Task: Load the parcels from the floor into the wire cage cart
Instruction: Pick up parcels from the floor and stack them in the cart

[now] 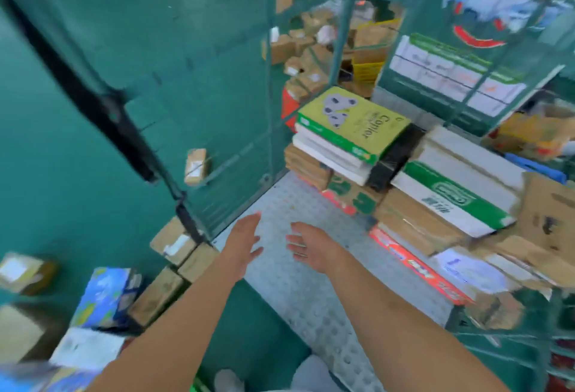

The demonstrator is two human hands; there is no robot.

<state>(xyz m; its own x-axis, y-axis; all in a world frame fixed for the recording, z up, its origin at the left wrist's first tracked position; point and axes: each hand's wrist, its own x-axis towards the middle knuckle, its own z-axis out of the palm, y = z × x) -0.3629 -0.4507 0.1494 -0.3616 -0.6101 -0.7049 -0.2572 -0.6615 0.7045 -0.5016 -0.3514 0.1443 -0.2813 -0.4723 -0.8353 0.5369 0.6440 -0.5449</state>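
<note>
The green wire cage cart (pixel 270 102) stands open in front of me, its studded grey metal floor (pixel 298 270) bare at the near side. Inside, at the back right, parcels are stacked: a yellow-green box (pixel 354 121) on top, white flat boxes under it, a green-and-white carton (pixel 451 195) and brown cartons. My left hand (pixel 244 242) and my right hand (pixel 308 245) reach out over the cart floor, fingers straight, holding nothing. On the green floor at the left lie brown parcels (pixel 174 242) and a blue printed box (pixel 105 295).
A small brown parcel (pixel 196 166) lies on the floor behind the cart's left mesh wall. More parcels (pixel 305 49) are heaped beyond the cart's back. A black bar (pixel 93 93) of the cart door slants across the left. The image is motion-blurred.
</note>
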